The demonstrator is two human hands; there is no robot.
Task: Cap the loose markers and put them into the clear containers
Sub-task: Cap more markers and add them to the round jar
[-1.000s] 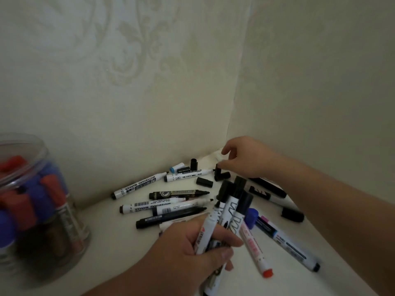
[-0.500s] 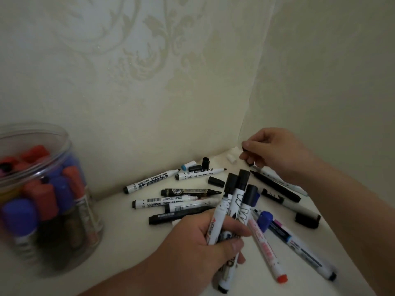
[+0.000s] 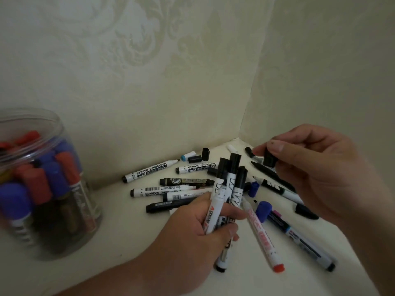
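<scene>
My left hand [image 3: 192, 236] grips a bundle of black-capped white markers [image 3: 228, 182], caps pointing up. My right hand [image 3: 318, 167] pinches a loose black cap [image 3: 269, 159] between thumb and fingers, above and to the right of the bundle. Several loose markers [image 3: 164, 191] lie on the white surface in the corner, some uncapped. A red-ended marker [image 3: 261, 233] and a blue-capped marker [image 3: 299, 238] lie in front of my right hand. Loose black caps [image 3: 195, 159] and a blue cap [image 3: 254, 188] sit among them. A clear jar [image 3: 42, 184] at the left holds capped red and blue markers.
Two patterned walls meet in a corner [image 3: 245, 124] behind the markers. The white surface [image 3: 128, 231] stretches between the jar and my left hand.
My right hand lifted away from the corner with a black cap pinched, coming nearer and to the right. My left hand keeps its bundle; the view shifted closer.
</scene>
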